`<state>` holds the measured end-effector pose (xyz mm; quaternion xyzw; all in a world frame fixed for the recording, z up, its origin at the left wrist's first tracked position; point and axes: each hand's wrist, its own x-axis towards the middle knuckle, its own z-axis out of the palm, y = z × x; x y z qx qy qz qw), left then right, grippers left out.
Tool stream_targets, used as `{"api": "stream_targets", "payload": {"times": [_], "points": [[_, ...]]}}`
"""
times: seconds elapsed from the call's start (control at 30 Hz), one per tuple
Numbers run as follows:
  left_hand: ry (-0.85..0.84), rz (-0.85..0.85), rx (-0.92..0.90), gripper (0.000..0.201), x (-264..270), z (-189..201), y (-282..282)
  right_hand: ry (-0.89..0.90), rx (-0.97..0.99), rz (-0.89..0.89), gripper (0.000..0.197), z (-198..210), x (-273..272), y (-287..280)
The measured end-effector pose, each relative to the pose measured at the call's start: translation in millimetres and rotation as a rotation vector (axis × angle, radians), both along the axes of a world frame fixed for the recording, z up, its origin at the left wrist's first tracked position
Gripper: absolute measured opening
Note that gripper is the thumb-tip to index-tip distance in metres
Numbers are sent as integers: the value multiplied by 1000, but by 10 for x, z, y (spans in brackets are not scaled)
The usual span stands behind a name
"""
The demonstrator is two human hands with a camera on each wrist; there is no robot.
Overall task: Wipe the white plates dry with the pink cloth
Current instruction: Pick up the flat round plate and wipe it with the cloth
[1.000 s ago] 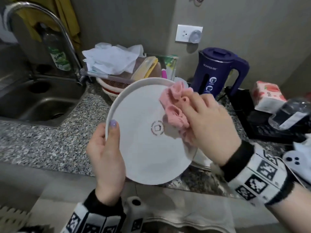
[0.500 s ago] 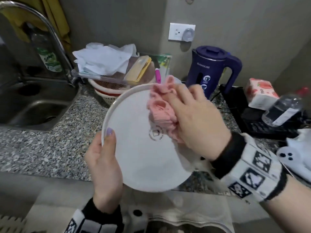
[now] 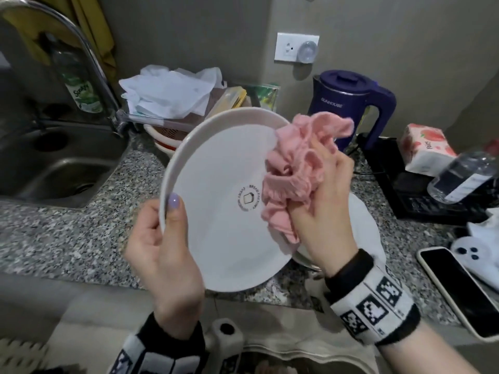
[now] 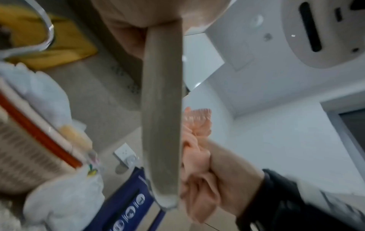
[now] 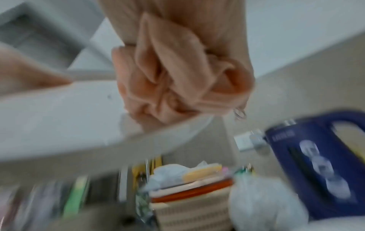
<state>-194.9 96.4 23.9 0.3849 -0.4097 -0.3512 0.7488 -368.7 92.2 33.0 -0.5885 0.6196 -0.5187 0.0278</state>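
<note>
The white plate (image 3: 224,211) is held tilted on edge above the granite surface (image 3: 67,233), underside with its printed maker's mark facing the wearer. The left hand (image 3: 164,252) grips the plate's left rim, thumb over the near face and fingers behind it. The right hand (image 3: 321,209) is closed round the bunched pink cloth (image 3: 294,168) and presses it against the plate's upper right portion. Support comes from one rim hold only; if that rim is wet, a firm wiping push from the cloth side could lever the plate out of the thumb's grip, and it would drop onto the stone surface or onto the second white plate (image 3: 364,225) lying directly below. That lower plate sits near the surface's front edge, so a knock could shift it outward. Cloth folds trail loose above the hand, near the blue kettle (image 3: 348,103), though apart from it. The right wrist view is blurred, so contact between cloth and plate there appears likely but cannot be confirmed. A phone (image 3: 459,290) lies at the right, exposed to drips.
</note>
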Motion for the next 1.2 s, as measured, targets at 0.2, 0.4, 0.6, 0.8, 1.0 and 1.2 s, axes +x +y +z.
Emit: {"api": "stream_targets", "payload": {"times": [0.2,0.4,0.6,0.8,1.0,1.2], "points": [[67,84,-4,17,-117,-90,71,-943,77,194,76,-229,45,115],[97,74,21,20,-192,-160,65,-498,158,21,51,-546,441,408],[130,-31,92,16,-137,-239,-30,390,135,120,47,-283,741,631],[63,-183,81,13,-158,-266,19,479,278,8,61,203,264,181],[117,-250,156,27,-152,-354,-78,738,159,332,58,179,516,287],[120,-138,55,13,-106,-73,-17,792,260,-210,55,364,48,23]]}}
